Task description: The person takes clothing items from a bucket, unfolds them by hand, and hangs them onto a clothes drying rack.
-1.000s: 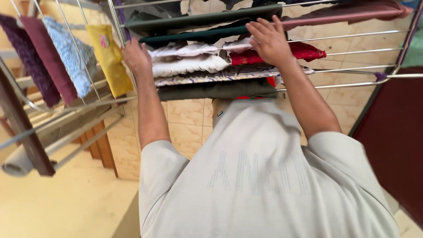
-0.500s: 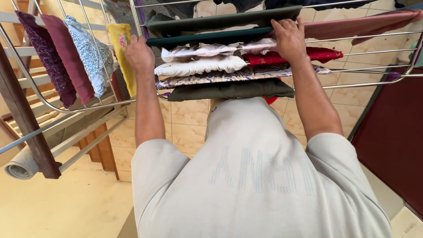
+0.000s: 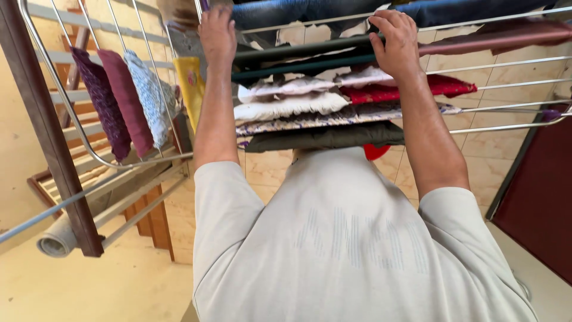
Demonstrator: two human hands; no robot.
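My left hand (image 3: 217, 36) and my right hand (image 3: 394, 40) both reach out to a metal drying rack (image 3: 512, 62). Each is curled over a dark green cloth (image 3: 310, 48) folded across a far rail, left hand at its left end, right hand near its middle. Blue denim (image 3: 286, 12) hangs just beyond the hands. Nearer to me lie white cloths (image 3: 286, 107), a red cloth (image 3: 453, 86), a patterned cloth (image 3: 310, 120) and an olive cloth (image 3: 322, 137). My grey shirt fills the lower frame.
The rack's left wing carries a purple cloth (image 3: 104, 104), a maroon cloth (image 3: 125, 101), a speckled blue-white cloth (image 3: 149, 98) and a yellow cloth (image 3: 190, 83). A dark wooden post (image 3: 53, 143) and a rolled mat (image 3: 56, 241) stand left. A maroon panel (image 3: 536, 203) is on the right.
Both hands have moved from the white and red cloths to the farther rail with the dark green cloth. The view has shifted forward over the rack.
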